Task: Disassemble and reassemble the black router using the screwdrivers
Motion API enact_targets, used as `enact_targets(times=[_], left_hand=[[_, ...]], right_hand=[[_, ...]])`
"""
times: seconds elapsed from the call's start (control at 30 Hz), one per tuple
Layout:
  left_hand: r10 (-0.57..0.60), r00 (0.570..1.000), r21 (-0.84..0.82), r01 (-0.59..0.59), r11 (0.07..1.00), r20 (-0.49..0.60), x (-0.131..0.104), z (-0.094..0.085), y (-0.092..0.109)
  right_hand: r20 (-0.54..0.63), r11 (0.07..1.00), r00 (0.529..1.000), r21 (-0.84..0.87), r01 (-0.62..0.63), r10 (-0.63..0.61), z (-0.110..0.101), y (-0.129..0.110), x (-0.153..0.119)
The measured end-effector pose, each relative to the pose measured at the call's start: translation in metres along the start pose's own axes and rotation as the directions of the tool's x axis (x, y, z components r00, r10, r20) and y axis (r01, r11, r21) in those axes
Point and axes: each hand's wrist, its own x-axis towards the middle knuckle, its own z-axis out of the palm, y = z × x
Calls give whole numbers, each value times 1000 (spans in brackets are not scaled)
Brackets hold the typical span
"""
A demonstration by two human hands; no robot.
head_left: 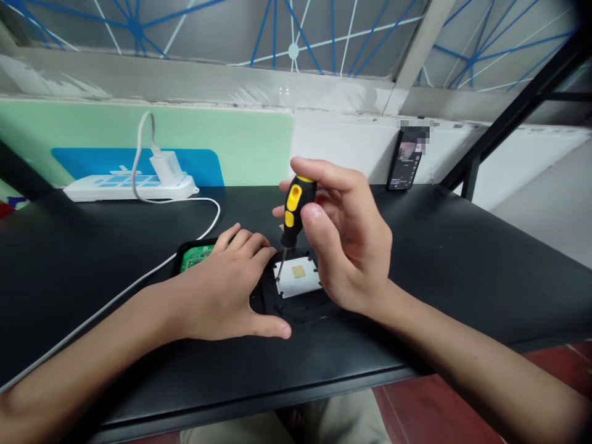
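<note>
My right hand (pixel 351 237) is closed round the handle of a black and yellow screwdriver (pixel 295 206), which leans slightly. Its tip meets the left edge of a white plate (pixel 296 277) with a small tan square in its middle. That plate sits in a black casing (pixel 268 296), with small dark screws or posts around its rim. My left hand (pixel 226 287) lies spread across the casing's left part, fingers stretched out and thumb apart. Beyond it shows a green circuit board (pixel 194 256) in a black frame, partly hidden under the hand.
A white power strip (pixel 129 187) with a plugged-in charger (pixel 166 168) stands at the back left. Its white cable (pixel 115 299) runs over the black table (pixel 462 265) beneath my left arm. A phone (pixel 405 159) leans against the wall at the back right.
</note>
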Motion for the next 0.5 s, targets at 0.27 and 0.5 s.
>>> enact_targets(times=[0.27, 0.5], left_hand=[[-6, 1000, -19, 6, 1000, 4, 0, -2, 1], [-8, 999, 23, 7, 1000, 34, 0, -4, 2]], right_hand=[[24, 993, 999, -108, 46, -43, -4, 0, 3], [8, 979, 998, -194, 55, -55, -4, 5, 2]])
